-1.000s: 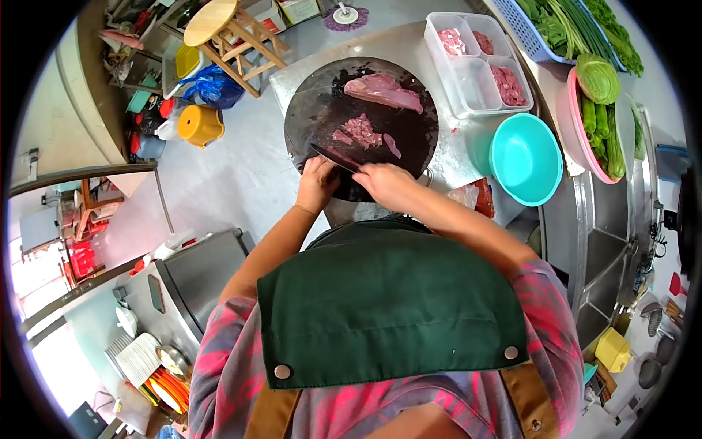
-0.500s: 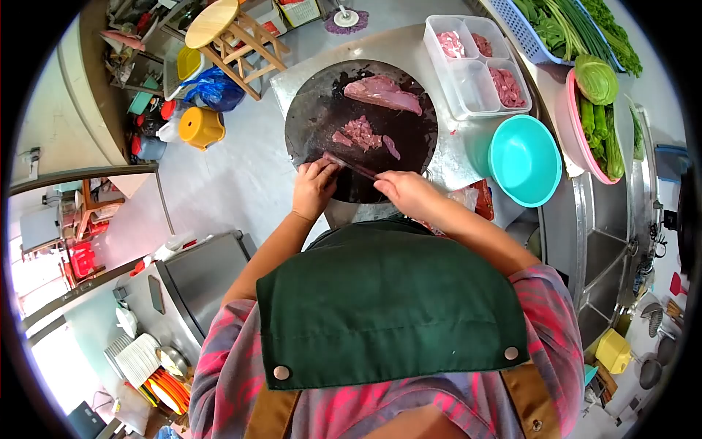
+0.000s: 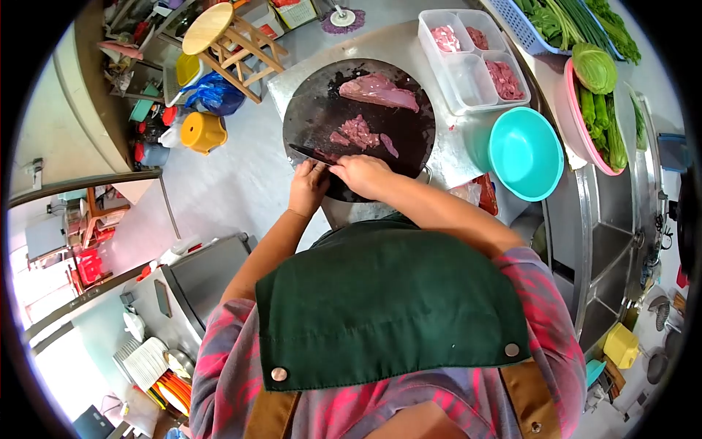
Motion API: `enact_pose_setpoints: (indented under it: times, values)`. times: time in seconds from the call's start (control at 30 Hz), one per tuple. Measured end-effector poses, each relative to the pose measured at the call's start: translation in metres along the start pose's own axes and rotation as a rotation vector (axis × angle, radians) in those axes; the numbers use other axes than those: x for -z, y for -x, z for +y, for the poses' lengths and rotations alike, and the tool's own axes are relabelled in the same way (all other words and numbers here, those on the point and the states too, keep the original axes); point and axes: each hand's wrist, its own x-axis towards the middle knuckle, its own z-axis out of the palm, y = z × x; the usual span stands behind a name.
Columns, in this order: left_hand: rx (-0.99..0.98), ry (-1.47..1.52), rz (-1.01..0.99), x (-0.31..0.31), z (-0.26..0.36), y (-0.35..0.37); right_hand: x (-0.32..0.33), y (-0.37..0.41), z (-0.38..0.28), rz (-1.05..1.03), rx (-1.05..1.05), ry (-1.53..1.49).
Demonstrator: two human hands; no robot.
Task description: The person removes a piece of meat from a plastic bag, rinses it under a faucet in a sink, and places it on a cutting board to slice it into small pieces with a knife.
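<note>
A knife (image 3: 311, 153) lies along the near left part of the round dark board (image 3: 307, 102), its handle end under my right hand (image 3: 360, 175), which is closed round it. Close beside it, my left hand (image 3: 308, 183) has its fingers bent at the board's near left edge, pressed on something mostly hidden, seemingly meat. Chopped pink meat (image 3: 358, 132) sits in a small pile at the middle of the board, with a thin strip (image 3: 389, 145) to its right. A larger piece of meat (image 3: 379, 91) rests behind the pile.
Right of the board are a clear divided container (image 3: 468, 80) with meat in several compartments and a turquoise bowl (image 3: 525, 154). Beyond stand a pink basin (image 3: 578, 139) and a blue basket (image 3: 537, 44) of greens. A wooden stool (image 3: 210, 29) and yellow stool (image 3: 203, 132) stand left.
My right hand has moved left with the knife, close to my left hand. The blade now reaches further left across the board. My left hand has shifted slightly.
</note>
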Motion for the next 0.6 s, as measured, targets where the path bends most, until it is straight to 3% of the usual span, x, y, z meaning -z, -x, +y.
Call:
enact_pose_setpoints:
  times: [0.13,0.23,0.3,0.4,0.47,0.53,0.6]
  values:
    - [0.022,0.004,0.023,0.006,0.009,0.002,0.005,0.039,0.031,0.068,0.071,0.009]
    - [-0.005,0.011,0.051,0.012,0.021,0.003,0.028,0.052,0.043,0.045,-0.041,-0.185]
    - [0.117,0.191,0.051,0.011,0.023,0.007,0.041,0.054,0.034,0.037,-0.116,-0.251]
    - [0.099,0.145,0.029,0.011,0.016,0.004,0.05,0.054,0.019,0.192,-0.128,-0.339]
    - [0.412,0.283,0.058,0.014,0.028,0.002,0.053,0.054,0.01,0.219,-0.231,-0.428]
    - [0.532,0.464,0.061,0.011,0.024,0.001,0.04,0.053,0.02,0.365,-0.09,-0.315]
    - [0.532,0.387,0.001,0.001,0.01,0.005,0.034,0.054,0.028,0.353,-0.202,-0.417]
